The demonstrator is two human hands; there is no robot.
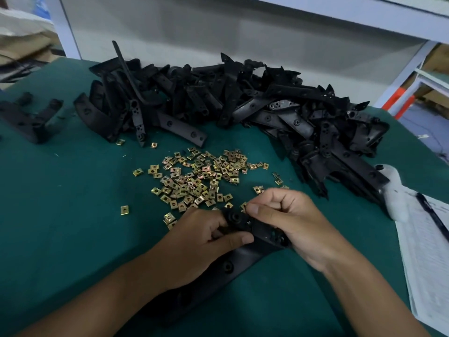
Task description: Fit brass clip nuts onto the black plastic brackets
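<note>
I see both hands working at the near middle of the green surface (60, 227). My left hand (201, 242) is curled round the upper end of a long black bracket (240, 254), thumb laid along its near face and fingers tucked beneath it. My right hand (289, 220) is also clenched, gripping the same bracket from the right side, its thumb pressed flat against the round boss at the bracket's tip; whether a nut sits pinched under that thumb I cannot tell. The bracket runs from the hands back toward the near edge, passing under my left forearm.

Just beyond the hands, in the middle of the surface, lies a loose scatter of brass clip nuts (199, 181), a few strays lying apart toward the left. Along the far edge sits a big heap of black brackets (230, 105), spilling down toward the right edge. A separate black part (29, 117) lies at the far left corner. A sheet of paper (427, 259) with a pen (432, 215) on it rests at the right edge, beside a white cloth (393, 190)
</note>
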